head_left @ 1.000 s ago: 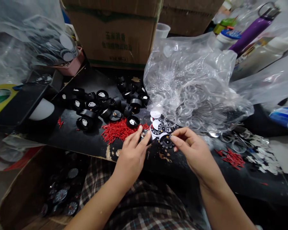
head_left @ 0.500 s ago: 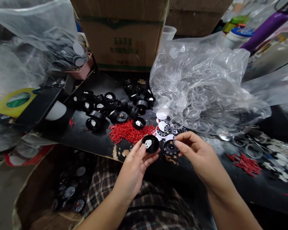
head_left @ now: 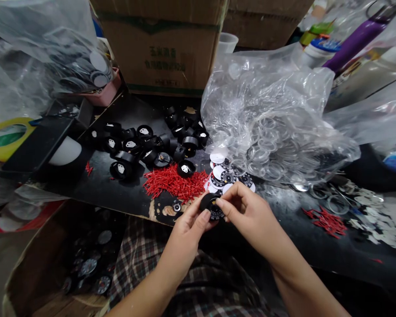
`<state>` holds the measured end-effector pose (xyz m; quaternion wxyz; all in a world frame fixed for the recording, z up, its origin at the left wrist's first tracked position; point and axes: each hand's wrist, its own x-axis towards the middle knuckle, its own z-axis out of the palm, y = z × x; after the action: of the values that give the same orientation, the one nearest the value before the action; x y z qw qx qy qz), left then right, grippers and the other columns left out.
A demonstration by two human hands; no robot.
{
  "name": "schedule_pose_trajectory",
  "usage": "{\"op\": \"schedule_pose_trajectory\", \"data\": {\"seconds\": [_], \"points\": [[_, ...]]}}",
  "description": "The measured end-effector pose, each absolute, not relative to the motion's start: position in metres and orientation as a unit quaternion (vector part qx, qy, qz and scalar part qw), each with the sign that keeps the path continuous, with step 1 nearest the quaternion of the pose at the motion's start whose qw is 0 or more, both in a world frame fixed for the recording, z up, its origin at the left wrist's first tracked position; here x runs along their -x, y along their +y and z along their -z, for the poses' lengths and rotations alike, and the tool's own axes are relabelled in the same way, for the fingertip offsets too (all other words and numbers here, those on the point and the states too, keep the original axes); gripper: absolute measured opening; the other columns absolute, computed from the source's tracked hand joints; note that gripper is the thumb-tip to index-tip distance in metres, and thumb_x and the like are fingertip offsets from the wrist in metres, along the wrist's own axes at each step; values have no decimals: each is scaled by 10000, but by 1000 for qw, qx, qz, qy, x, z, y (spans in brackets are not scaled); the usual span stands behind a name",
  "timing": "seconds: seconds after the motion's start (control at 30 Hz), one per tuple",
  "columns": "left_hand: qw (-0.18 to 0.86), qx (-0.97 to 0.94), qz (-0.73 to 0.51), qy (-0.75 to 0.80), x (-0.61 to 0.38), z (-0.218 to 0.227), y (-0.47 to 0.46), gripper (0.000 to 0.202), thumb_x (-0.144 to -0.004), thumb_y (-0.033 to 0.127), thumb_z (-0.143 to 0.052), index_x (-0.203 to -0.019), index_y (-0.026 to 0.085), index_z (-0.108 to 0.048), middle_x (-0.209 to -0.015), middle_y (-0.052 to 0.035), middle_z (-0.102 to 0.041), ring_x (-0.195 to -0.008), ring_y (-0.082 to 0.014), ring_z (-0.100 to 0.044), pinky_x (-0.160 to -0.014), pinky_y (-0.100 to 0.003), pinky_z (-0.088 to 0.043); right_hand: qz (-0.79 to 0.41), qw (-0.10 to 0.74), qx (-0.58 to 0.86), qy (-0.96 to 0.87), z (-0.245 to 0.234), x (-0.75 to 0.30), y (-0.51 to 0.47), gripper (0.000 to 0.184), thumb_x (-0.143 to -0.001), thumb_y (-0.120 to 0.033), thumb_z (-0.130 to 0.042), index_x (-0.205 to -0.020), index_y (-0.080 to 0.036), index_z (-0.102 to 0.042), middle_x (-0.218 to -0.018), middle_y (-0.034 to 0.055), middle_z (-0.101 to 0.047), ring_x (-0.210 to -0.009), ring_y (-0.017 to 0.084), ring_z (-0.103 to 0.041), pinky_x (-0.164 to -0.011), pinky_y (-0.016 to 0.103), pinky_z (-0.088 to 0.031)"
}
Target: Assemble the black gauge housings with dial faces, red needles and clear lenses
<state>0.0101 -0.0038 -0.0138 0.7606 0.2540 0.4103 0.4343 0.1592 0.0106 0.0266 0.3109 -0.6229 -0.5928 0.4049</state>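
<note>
both hands meet just above the near edge of the table [head_left: 112,193]. left hand [head_left: 188,231] has its fingers closed round a small black round housing [head_left: 207,203], thumb on the near side. right hand [head_left: 251,215] pinches a dial disc [head_left: 216,213] w/ white scale marks, thumb & forefinger closed on it, pressing it against the housing's face. the two parts touch; can't tell if the disc sits flat or tilted, fingers hide most of it.

risks, as i judge them:
- disc is thin & held only by its rim. if it goes on crooked or w/ too much thumb pressure it could bend or seat off-centre.
- both parts are held in the air over the lap & the cardboard box [head_left: 36,268] below the table edge; a slip would drop either into the box among the other dials, or onto the plaid cloth [head_left: 191,281].
- pile of red pins [head_left: 173,182] lies just beyond the left hand, loose dial discs [head_left: 222,172] just beyond the right. a knuckle sweeping fwd could scatter both.
- a small loose metal part [head_left: 176,207] sits near the table edge by the left fingers, easy to knock off.
- plastic bag of clear rings [head_left: 270,114] bulges close behind the discs; it could slump onto them.
</note>
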Motion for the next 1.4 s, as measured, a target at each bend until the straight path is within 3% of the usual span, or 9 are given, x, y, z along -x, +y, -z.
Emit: {"op": "schedule_pose_trajectory", "data": {"seconds": [0.23, 0.33, 0.6, 0.73, 0.83, 0.97, 1.07, 1.27, 1.4], "points": [[784, -287, -377, 402, -5, 11, 0, 330, -814, 335, -666, -1140, 285, -675, -1265, -36, -635, -1178, -246, -564, -901, -320, -519, -368, 254, 646, -618, -27, -164, 9, 119, -863, -288, -556, -781, -216, -509, -735, -12, -579, -676, 140, -544, -619, 267, -427], [777, -289, -388, 402, -6, 12, -3, 326, -789, 295, -692, -1112, 257, -668, -1198, -42, -665, -1143, -238, -585, -886, -312, -521, -391, 261, 645, -603, -21, -164, 5, 124, -832, -308, -592, -857, -219, -510, -786, -12, -576, -679, 139, -540, -621, 270, -438], [746, -316, -399, 430, 4, 25, -10, 255, -783, 221, -680, -1038, 239, -674, -1080, -25, -697, -1038, -199, -631, -873, -286, -521, -427, 244, 565, -663, -17, -163, -5, 143, -890, -206, -494, -1024, -225, -539, -901, 18, -636, -800, 157, -600, -713, 289, -465], [728, -237, -433, 476, 17, 23, -7, 289, -771, 271, -696, -1050, 209, -653, -1049, -50, -693, -970, -224, -660, -808, -341, -563, -276, 222, 542, -762, -8, -168, 24, 190, -918, -173, -458, -1009, -208, -621, -960, 56, -656, -912, 206, -592, -805, 355, -416], [717, -210, -454, 485, 21, 19, -6, 272, -761, 257, -706, -1015, 182, -645, -1005, -57, -699, -949, -217, -666, -838, -360, -555, -119, 137, 577, -796, 5, -168, 46, 209, -908, -171, -501, -1050, -204, -650, -946, 74, -644, -906, 248, -572, -782, 388, -363], [722, -187, -475, 467, 17, 18, -6, 213, -772, 260, -694, -962, 181, -637, -961, -52, -710, -915, -205, -676, -847, -359, -542, -46, 62, 574, -815, 12, -163, 57, 132, -908, -248, -543, -947, -202, -660, -941, 68, -634, -879, 247, -559, -734, 365, -319], [713, -172, -497, 464, 10, 21, -7, 200, -803, 286, -663, -980, 198, -634, -998, -35, -693, -990, -200, -648, -891, -357, -518, -31, 42, 567, -822, 11, -160, 55, 131, -914, -262, -534, -895, -193, -644, -909, 65, -635, -854, 238, -546, -719, 352, -299], [688, -153, -533, 468, -1, 22, -6, 291, -817, 331, -651, -1083, 224, -601, -1089, -41, -680, -1073, -209, -613, -975, -396, -461, -57, 59, 590, -803, 8, -157, 53, 129, -899, -242, -529, -829, -173, -612, -884, 73, -634, -847, 238, -549, -715, 354, -307], [694, -145, -540, 453, -4, 19, -4, 302, -823, 324, -643, -1106, 229, -599, -1117, -44, -676, -1118, -223, -595, -984, -399, -453, -126, 115, 582, -795, 2, -155, 45, 127, -873, -242, -563, -758, -189, -571, -812, 37, -618, -815, 210, -554, -733, 340, -337]]}}
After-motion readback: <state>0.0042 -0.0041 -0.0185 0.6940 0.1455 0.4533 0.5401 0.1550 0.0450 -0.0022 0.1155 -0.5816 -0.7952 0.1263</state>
